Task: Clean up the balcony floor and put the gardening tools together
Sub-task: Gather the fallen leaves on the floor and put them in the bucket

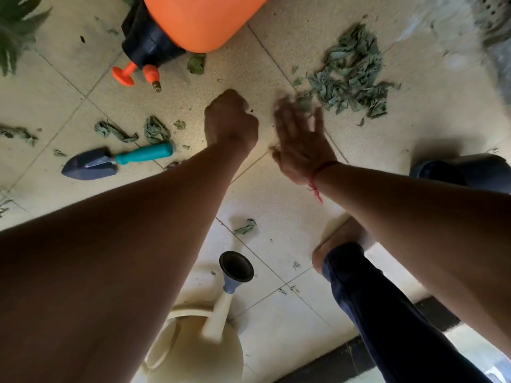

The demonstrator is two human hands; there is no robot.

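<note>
From the head view, the right hand (300, 139) is open, fingers spread and blurred, low over the floor (431, 117) with its fingertips at the near edge of the leaf pile (351, 76). The left hand (231, 120) is curled into a fist just beside it; nothing shows in it, though its palm side is hidden.

The step looks like gathering leaves by hand. It would go best with the flat palm skimming the tile toward the pile, so small crumbs are not skipped, and short strokes, since dry scraps scatter easily.

Loose leaves (154, 129) still lie to the left near the trowel (110, 161), and one scrap (246, 226) lies nearer the body. The tools are apart: the sprayer (188, 26) lies at the top, and the can (199, 341) stands close below the arms.

Bare tile between the hands and the pile gives sweeping room. The sprayer's nozzle (154, 78) and the trowel crowd the left; a slipper (470, 170) bounds the right.
</note>
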